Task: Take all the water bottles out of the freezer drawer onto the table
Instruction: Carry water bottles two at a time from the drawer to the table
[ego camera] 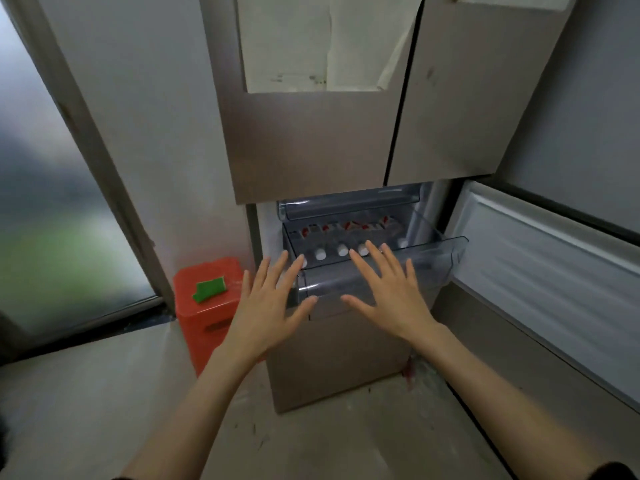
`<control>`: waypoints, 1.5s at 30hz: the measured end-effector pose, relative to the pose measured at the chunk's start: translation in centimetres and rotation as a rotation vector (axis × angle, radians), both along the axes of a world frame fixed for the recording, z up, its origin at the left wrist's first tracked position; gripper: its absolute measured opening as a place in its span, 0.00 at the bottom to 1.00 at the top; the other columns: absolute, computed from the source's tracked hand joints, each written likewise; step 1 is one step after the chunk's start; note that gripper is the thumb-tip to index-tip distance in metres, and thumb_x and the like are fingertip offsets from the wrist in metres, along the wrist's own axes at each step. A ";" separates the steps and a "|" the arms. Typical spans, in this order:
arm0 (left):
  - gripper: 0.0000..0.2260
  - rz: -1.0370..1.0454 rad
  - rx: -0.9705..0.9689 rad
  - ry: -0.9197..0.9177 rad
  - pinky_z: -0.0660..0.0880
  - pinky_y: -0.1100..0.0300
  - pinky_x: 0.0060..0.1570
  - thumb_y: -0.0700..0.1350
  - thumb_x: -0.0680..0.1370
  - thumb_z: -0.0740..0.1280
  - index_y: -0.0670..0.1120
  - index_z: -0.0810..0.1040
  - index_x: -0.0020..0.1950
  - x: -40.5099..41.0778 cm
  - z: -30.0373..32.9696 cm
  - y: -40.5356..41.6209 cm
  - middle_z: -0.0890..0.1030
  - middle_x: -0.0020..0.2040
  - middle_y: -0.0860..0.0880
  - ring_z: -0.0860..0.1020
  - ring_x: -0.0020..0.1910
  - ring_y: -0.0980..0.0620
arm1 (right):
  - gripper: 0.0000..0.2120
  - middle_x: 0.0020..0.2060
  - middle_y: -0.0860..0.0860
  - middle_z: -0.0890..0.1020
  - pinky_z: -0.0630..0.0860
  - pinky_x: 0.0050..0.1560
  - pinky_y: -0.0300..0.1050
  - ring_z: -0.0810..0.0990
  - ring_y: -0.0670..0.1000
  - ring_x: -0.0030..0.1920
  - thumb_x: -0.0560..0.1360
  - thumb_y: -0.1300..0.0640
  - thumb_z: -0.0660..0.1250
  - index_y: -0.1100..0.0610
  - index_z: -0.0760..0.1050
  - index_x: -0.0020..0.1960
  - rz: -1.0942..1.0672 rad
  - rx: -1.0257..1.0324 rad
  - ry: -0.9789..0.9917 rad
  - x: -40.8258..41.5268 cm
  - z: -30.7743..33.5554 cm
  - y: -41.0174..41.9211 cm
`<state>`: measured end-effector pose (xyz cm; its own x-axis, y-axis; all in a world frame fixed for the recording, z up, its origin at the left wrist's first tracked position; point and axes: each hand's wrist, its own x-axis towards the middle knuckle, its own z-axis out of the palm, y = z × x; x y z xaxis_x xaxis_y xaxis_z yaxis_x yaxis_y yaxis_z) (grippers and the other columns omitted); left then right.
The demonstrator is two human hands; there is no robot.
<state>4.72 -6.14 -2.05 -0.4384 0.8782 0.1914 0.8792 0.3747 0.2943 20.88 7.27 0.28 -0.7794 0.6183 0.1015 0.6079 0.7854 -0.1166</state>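
A clear plastic freezer drawer (446,259) is pulled out of the fridge at middle height. Inside lie several water bottles (343,249) with white caps toward me and red labels further back. My left hand (268,306) hovers in front of the drawer's left front corner, fingers spread and straight, holding nothing. My right hand (388,292) is spread flat over the drawer's front, its fingertips near the bottle caps, also holding nothing. No table is in view.
The freezer door (540,271) stands swung open at the right. A red plastic stool (207,306) with a green item (209,289) on it stands left of the fridge. A glass door (52,202) fills the left side. Bare floor lies below.
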 end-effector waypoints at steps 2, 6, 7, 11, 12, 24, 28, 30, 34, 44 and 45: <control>0.30 -0.008 -0.014 -0.018 0.37 0.49 0.71 0.65 0.76 0.49 0.61 0.40 0.74 -0.7 -0.6 2.5 0.41 0.77 0.55 0.38 0.75 0.52 | 0.36 0.76 0.49 0.40 0.38 0.73 0.60 0.37 0.51 0.75 0.74 0.34 0.51 0.44 0.40 0.75 0.001 -0.033 0.005 -0.9 -0.9 2.4; 0.28 -0.013 -0.047 -0.108 0.38 0.51 0.72 0.63 0.77 0.49 0.59 0.43 0.75 -2.0 -1.6 7.7 0.42 0.77 0.54 0.38 0.75 0.53 | 0.34 0.76 0.50 0.43 0.37 0.74 0.56 0.37 0.51 0.76 0.76 0.37 0.52 0.48 0.45 0.76 0.038 -0.088 0.010 -2.8 -2.7 7.7; 0.28 -0.010 -0.048 -0.137 0.39 0.50 0.73 0.62 0.78 0.50 0.59 0.44 0.75 -2.3 -1.9 9.1 0.43 0.77 0.53 0.39 0.75 0.52 | 0.33 0.77 0.50 0.44 0.38 0.74 0.55 0.38 0.51 0.76 0.77 0.38 0.53 0.49 0.47 0.76 0.053 -0.100 0.016 -3.3 -3.1 9.2; 0.26 0.065 0.059 -0.311 0.48 0.51 0.75 0.56 0.79 0.55 0.53 0.51 0.76 -3.6 -3.3 14.7 0.50 0.77 0.50 0.45 0.76 0.51 | 0.30 0.76 0.51 0.50 0.40 0.74 0.52 0.42 0.51 0.76 0.78 0.42 0.54 0.52 0.51 0.76 0.126 -0.195 0.045 -5.8 -4.4 15.1; 0.26 0.102 0.093 -0.340 0.50 0.53 0.74 0.54 0.80 0.56 0.49 0.54 0.76 -3.9 -3.6 16.1 0.53 0.77 0.48 0.49 0.76 0.50 | 0.30 0.76 0.51 0.53 0.41 0.74 0.51 0.44 0.51 0.76 0.79 0.43 0.54 0.53 0.52 0.76 0.145 -0.235 0.057 -6.5 -4.6 16.4; 0.25 0.370 -0.259 -0.480 0.64 0.52 0.62 0.41 0.79 0.59 0.39 0.54 0.74 -8.2 -8.5 27.2 0.61 0.72 0.36 0.66 0.67 0.37 | 0.20 0.66 0.57 0.72 0.69 0.62 0.48 0.72 0.58 0.64 0.78 0.55 0.61 0.58 0.67 0.69 0.163 -0.738 -0.134 -15.2 -9.3 25.9; 0.28 0.493 -0.349 -0.529 0.56 0.55 0.71 0.42 0.80 0.57 0.35 0.47 0.75 -10.1 -11.0 29.0 0.51 0.75 0.36 0.55 0.74 0.40 | 0.14 0.57 0.62 0.78 0.75 0.59 0.53 0.77 0.57 0.52 0.78 0.58 0.59 0.64 0.74 0.60 -0.015 -1.025 -0.084 -18.0 -11.6 26.6; 0.29 0.567 -0.371 -0.540 0.53 0.54 0.72 0.42 0.80 0.56 0.32 0.43 0.73 -10.7 -11.6 29.4 0.49 0.75 0.35 0.52 0.75 0.39 | 0.14 0.53 0.60 0.78 0.74 0.60 0.51 0.78 0.55 0.50 0.78 0.61 0.59 0.65 0.72 0.62 -0.158 -1.274 0.013 -18.9 -12.6 26.5; 0.27 0.605 -0.396 -0.517 0.57 0.55 0.70 0.40 0.80 0.58 0.31 0.49 0.73 -12.2 -12.9 30.1 0.57 0.74 0.35 0.59 0.73 0.40 | 0.13 0.45 0.54 0.75 0.74 0.54 0.47 0.76 0.52 0.44 0.78 0.59 0.61 0.59 0.69 0.62 -0.294 -1.526 0.080 -20.9 -13.7 26.7; 0.16 0.673 -0.387 -0.472 0.68 0.57 0.60 0.39 0.79 0.59 0.35 0.70 0.65 -13.8 -15.3 30.2 0.73 0.65 0.37 0.72 0.65 0.42 | 0.12 0.39 0.57 0.77 0.72 0.32 0.42 0.73 0.50 0.30 0.79 0.55 0.59 0.59 0.71 0.40 -0.304 -1.298 0.082 -25.2 -17.3 25.9; 0.16 0.681 -0.374 -0.464 0.68 0.57 0.60 0.40 0.78 0.61 0.36 0.70 0.65 -13.7 -15.6 30.2 0.73 0.65 0.38 0.72 0.65 0.42 | 0.13 0.35 0.56 0.76 0.70 0.30 0.41 0.72 0.50 0.29 0.79 0.56 0.59 0.58 0.69 0.36 -0.286 -1.279 0.049 -25.3 -17.6 26.0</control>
<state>-9.00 24.05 -17.63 -0.8477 0.3698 -0.3803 0.2553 0.9129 0.3185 -4.43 33.24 -17.28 -0.6174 0.4401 -0.6520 0.7075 -0.0518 -0.7049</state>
